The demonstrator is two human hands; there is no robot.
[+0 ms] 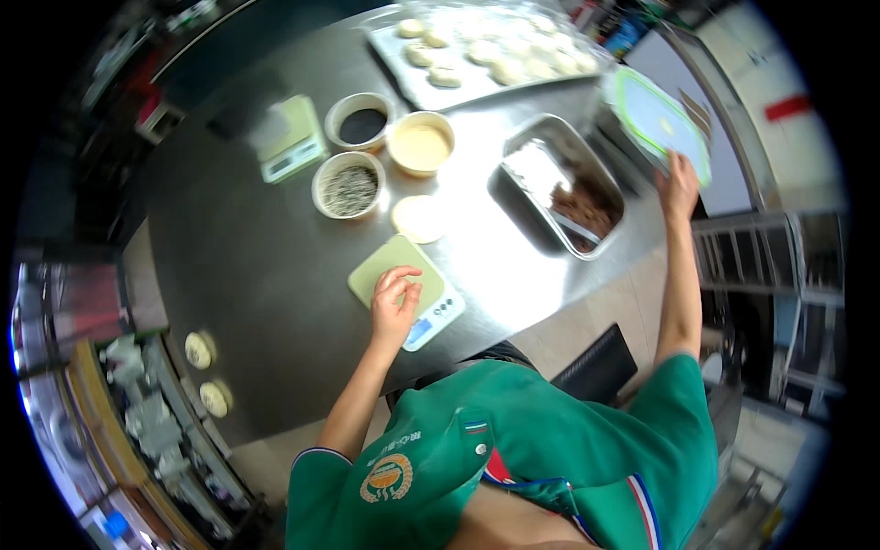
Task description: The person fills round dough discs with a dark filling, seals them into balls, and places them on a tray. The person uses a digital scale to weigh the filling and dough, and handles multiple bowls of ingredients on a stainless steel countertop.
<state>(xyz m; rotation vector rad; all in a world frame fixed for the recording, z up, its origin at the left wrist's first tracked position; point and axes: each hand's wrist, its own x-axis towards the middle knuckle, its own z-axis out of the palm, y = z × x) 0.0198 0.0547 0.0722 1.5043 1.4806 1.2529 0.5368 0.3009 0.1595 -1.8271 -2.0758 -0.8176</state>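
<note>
My left hand [394, 307] hovers over or rests on a kitchen scale [374, 265] with a pale green plate; I cannot tell if it touches. Its fingers are bent, with a gap between thumb and forefinger and nothing seen in them. Out to the right, my right hand [678, 186] grips the near edge of a lid [655, 110] with a bright green rim. The lid is tilted over a box, mostly hidden beneath it. Between my hands stands a steel pan [616, 174] holding brown filling, something white and a flat metal tool.
Beyond the scale sit tubs of seeds [349, 190], dark filling [362, 126] and cream-coloured filling [421, 145], and a dough disc [418, 219]. A second scale [292, 147] stands left. A tray [431, 95] holds several dough pieces under plastic. Two buns [199, 350] lie near the left edge.
</note>
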